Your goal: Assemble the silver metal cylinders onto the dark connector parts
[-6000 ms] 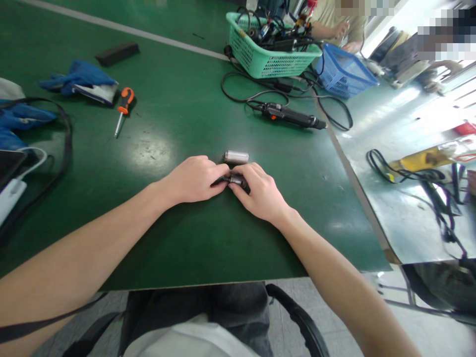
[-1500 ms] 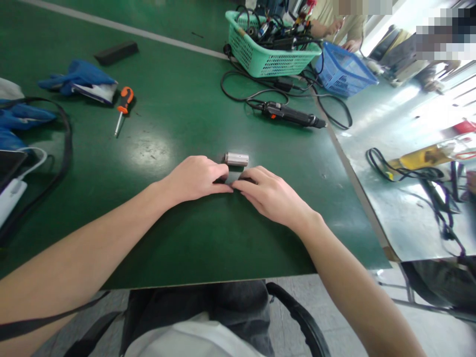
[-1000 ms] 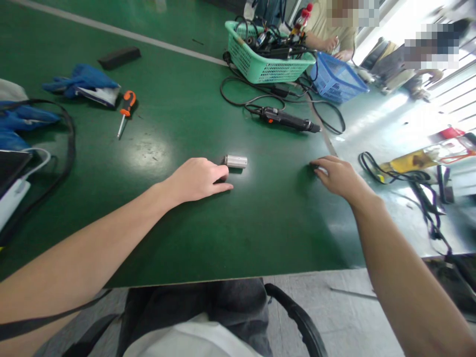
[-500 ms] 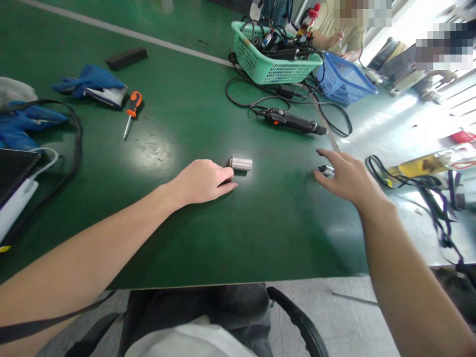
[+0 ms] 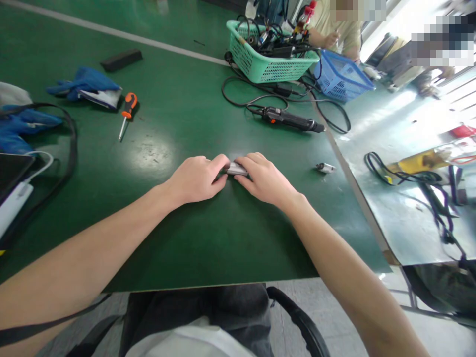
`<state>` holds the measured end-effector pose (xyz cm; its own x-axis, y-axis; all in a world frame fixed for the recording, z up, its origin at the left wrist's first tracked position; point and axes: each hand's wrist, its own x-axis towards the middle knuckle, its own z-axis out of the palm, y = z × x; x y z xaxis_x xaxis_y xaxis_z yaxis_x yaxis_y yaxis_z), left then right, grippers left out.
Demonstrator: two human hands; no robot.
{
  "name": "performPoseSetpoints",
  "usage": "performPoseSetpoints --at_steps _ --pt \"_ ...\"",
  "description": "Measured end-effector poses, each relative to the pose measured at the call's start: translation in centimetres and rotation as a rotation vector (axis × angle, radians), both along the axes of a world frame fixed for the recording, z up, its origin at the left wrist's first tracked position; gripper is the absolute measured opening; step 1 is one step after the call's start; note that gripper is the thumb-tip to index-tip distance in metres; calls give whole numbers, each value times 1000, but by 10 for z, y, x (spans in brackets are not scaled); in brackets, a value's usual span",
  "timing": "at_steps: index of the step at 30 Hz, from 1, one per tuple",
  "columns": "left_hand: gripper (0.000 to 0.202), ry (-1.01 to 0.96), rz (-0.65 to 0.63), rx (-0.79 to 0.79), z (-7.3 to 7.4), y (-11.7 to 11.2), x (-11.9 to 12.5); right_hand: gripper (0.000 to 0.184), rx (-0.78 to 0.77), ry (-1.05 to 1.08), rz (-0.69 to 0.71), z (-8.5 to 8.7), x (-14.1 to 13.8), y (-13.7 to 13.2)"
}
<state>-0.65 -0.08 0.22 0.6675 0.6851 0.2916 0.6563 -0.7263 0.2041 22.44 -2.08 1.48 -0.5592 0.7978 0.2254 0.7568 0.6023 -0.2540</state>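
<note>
A short silvery metal cylinder (image 5: 237, 169) lies between my two hands, low over the green table (image 5: 238, 238). My left hand (image 5: 199, 179) has its thumb and fingers closed at the cylinder's left end. From the other side my right hand (image 5: 266, 178) pinches the right end, and its fingers hide part of the metal. Off to the right, apart from both hands, a smaller metal piece with a dark tip (image 5: 326, 168) rests on the table.
Beyond my hands lies a black electric screwdriver (image 5: 292, 120) with its cable. Behind it stand a green basket (image 5: 267, 69) of tools and a blue basket (image 5: 340, 79), near another person. An orange-handled screwdriver (image 5: 128, 108), blue gloves (image 5: 87, 85) and a dark block (image 5: 121, 60) are leftward.
My right hand has left the smaller metal piece on the table and moved left to the cylinder, taking its right end. My left hand has stayed near the cylinder's left end.
</note>
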Motion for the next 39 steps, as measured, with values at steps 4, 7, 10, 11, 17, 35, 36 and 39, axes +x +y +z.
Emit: performPoseSetpoints --at_steps 4,7,10,11,17,35,36,39 --pt "27 0 -15 -24 2 0 1 27 -2 69 13 -1 5 -13" --pt "26 19 -38 -35 3 0 1 27 13 91 5 -3 6 -19" --pt "27 21 -33 -41 3 -1 1 27 30 117 -10 -7 6 -20" --pt "28 17 -23 -41 3 -1 1 27 37 125 -16 -8 6 -20" --pt "28 49 -2 -32 3 -1 3 27 44 140 -31 -10 7 -21" --pt "19 71 -145 -45 4 2 -1 29 50 229 8 -13 -5 -26" --pt "20 75 -150 -44 4 2 -1 29 49 229 8 -13 -5 -26" --pt "22 89 -159 -37 3 4 -1 30 43 225 3 -13 -6 -27"
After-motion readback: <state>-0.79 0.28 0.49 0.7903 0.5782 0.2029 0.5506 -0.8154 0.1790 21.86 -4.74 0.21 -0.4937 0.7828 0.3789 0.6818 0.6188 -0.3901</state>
